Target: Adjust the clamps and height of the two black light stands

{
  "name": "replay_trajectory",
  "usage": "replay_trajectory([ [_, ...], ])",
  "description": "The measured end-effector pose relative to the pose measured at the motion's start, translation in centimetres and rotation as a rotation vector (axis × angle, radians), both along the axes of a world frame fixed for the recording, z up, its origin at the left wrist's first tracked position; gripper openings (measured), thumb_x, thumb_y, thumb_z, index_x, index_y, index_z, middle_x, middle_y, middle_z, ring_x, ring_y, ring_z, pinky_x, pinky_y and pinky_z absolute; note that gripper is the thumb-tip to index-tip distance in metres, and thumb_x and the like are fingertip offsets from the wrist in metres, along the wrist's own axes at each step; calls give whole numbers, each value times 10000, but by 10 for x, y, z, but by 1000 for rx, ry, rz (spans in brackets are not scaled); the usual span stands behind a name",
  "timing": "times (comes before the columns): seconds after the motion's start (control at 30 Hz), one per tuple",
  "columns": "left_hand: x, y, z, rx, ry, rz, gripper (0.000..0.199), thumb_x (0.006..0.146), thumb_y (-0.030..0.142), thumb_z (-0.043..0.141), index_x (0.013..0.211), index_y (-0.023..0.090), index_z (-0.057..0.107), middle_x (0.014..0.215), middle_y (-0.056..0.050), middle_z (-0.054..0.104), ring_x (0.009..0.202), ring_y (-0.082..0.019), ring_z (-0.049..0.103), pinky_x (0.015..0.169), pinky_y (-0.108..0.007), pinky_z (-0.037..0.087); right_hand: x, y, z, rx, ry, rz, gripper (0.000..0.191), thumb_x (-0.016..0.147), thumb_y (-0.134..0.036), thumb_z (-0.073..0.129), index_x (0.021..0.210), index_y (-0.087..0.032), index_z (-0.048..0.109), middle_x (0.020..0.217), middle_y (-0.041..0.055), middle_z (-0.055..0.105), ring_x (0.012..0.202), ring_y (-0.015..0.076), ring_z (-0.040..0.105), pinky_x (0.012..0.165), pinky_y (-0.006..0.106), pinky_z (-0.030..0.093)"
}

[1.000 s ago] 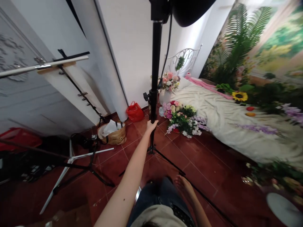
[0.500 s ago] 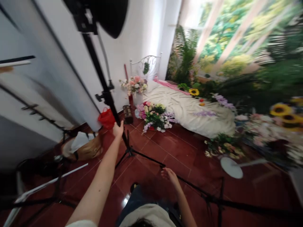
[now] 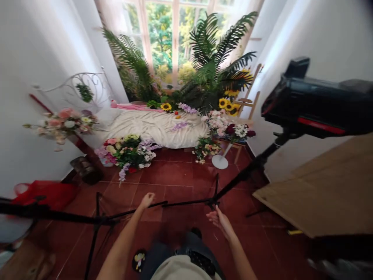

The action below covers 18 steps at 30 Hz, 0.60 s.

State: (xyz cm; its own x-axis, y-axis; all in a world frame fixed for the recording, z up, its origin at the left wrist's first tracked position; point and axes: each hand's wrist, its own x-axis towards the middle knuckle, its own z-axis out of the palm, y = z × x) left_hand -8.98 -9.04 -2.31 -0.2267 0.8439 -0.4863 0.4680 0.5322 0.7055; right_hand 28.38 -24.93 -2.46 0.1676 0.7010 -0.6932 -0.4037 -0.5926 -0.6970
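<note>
The left fingers (image 3: 149,196) are curling loosely and gripping nothing that shows; the right fingers (image 3: 215,218) are hanging released, half spread, with nothing in them. The left stand (image 3: 67,217) is standing to the left of the left fingers, one leg running under and past them; its top is lying out of view. The right stand (image 3: 239,179) is standing beyond and to the right of the right fingers, its hub showing just past the fingertips — whether any finger is touching it, I cannot tell; it is carrying a black lamp (image 3: 320,105) well above and to the right of those fingers.

As far as this view is showing, the standing-up part is looking done: both stands are bearing on their own spread legs, neither in a grasp, and their legs are nearly meeting between the two sets of fingers. Beyond the fingers, the bed (image 3: 151,130) is also looking dressed; flowers (image 3: 128,149) are spreading on the floor ahead of the left fingers, a palm (image 3: 210,54) is rising far ahead of the right ones, and a sunflower (image 3: 166,106) is resting at the bed's far side. What is remaining is harder to judge; nothing is showing whether the stands' places or the lamp's aim are final — that part is staying open.
</note>
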Motion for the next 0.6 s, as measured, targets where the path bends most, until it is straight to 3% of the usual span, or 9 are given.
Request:
replay_trajectory([
  [0.1, 138, 30, 13, 106, -291, -355, 221, 729, 367, 606, 774, 150, 599, 682, -15, 653, 646, -142, 615, 662, -257, 495, 50, -6, 9, 118, 124, -260, 299, 762, -491, 592, 654, -213, 569, 717, 33, 690, 538, 125, 593, 516, 243, 449],
  [0.2, 264, 46, 46, 280, -460, -627, 318, 700, 458, 636, 806, 158, 627, 735, -31, 663, 705, -138, 613, 731, -267, 490, 89, -9, 23, 337, 328, -417, 173, 771, -299, 590, 626, -229, 527, 626, -17, 609, 504, 108, 529, 471, 224, 416],
  [0.3, 366, 45, 84, 451, -623, -791, 373, 700, 470, 650, 899, 155, 631, 847, -65, 670, 778, -138, 620, 770, -272, 482, 125, 0, 44, 494, 558, -497, 128, 774, -188, 573, 658, -232, 537, 603, -36, 546, 497, 86, 478, 419, 181, 372],
  [0.37, 418, 40, 106, 583, -704, -822, 446, 673, 442, 696, 1006, 159, 607, 953, -89, 661, 866, -147, 619, 813, -280, 473, 150, 13, 62, 546, 678, -484, 114, 806, -198, 562, 698, -230, 546, 613, -37, 530, 496, 76, 457, 394, 157, 351],
  [0.47, 477, 34, 130, 716, -782, -815, 564, 614, 405, 756, 1093, 170, 573, 1026, -96, 644, 924, -155, 611, 837, -288, 467, 181, 39, 88, 581, 754, -383, 156, 855, -302, 539, 724, -218, 542, 599, -37, 499, 482, 70, 424, 373, 143, 331],
  [0.6, 522, 31, 139, 654, -845, -793, 454, 619, 456, 737, 925, 137, 634, 772, -51, 659, 696, -127, 613, 674, -247, 485, 201, 62, 108, 553, 755, -220, 244, 848, -394, 551, 701, -201, 522, 572, -40, 457, 476, 69, 396, 356, 137, 310],
])
